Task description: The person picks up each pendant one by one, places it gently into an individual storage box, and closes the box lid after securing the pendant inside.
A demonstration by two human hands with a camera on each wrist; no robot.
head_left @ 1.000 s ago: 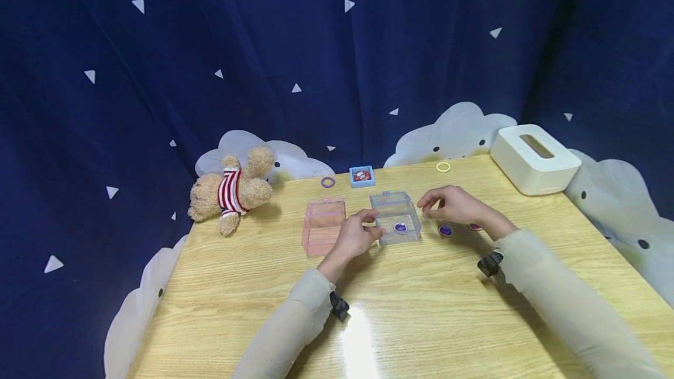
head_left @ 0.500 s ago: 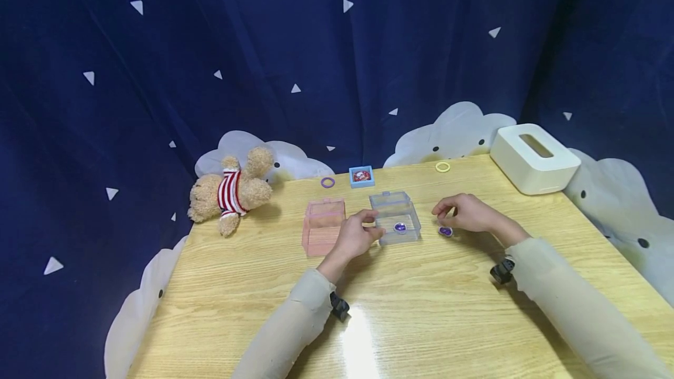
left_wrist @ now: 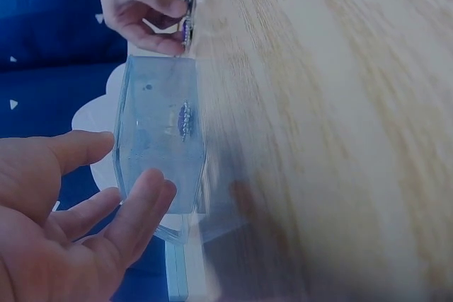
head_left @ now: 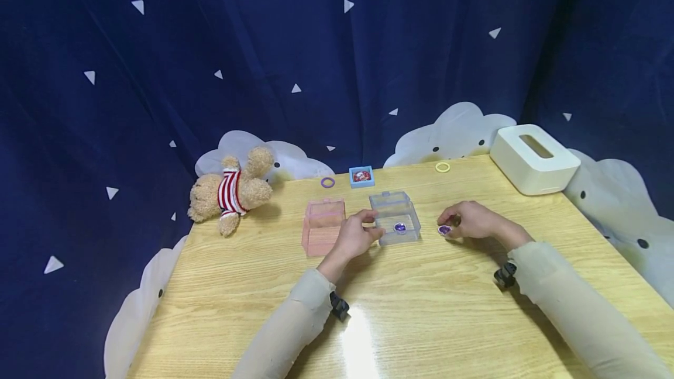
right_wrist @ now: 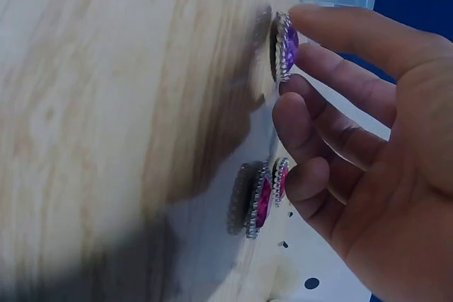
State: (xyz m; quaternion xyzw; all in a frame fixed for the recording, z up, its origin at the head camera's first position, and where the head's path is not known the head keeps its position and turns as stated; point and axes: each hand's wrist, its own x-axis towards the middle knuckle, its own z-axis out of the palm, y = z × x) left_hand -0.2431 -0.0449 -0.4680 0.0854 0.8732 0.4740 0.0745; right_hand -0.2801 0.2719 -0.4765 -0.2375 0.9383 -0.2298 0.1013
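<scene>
My left hand (head_left: 355, 235) rests its spread thumb and fingers at the left side of a clear bluish plastic box (head_left: 400, 238) with its lid tilted back. Inside the box lies a purple gem with a beaded silver rim (head_left: 400, 228). To the right of it, my right hand (head_left: 474, 221) pinches a second purple gem (right_wrist: 284, 47) between thumb and fingertips, close over the table. Two pink gems, one nearer (right_wrist: 260, 203) and one behind it (right_wrist: 281, 180), show beneath that hand in the right wrist view; the hand hides them in the head view.
Left of the bluish box stands an open clear pink box (head_left: 322, 241). Farther back are a purple ring (head_left: 327, 182), a small light-blue frame (head_left: 361, 176) and a yellow ring (head_left: 443, 167). A teddy bear (head_left: 231, 192) lies left; a white tissue box (head_left: 534, 162) stands right.
My right hand has moved right and down from beside the bluish box to the purple gem and taken hold of it. My left hand has stayed at the box.
</scene>
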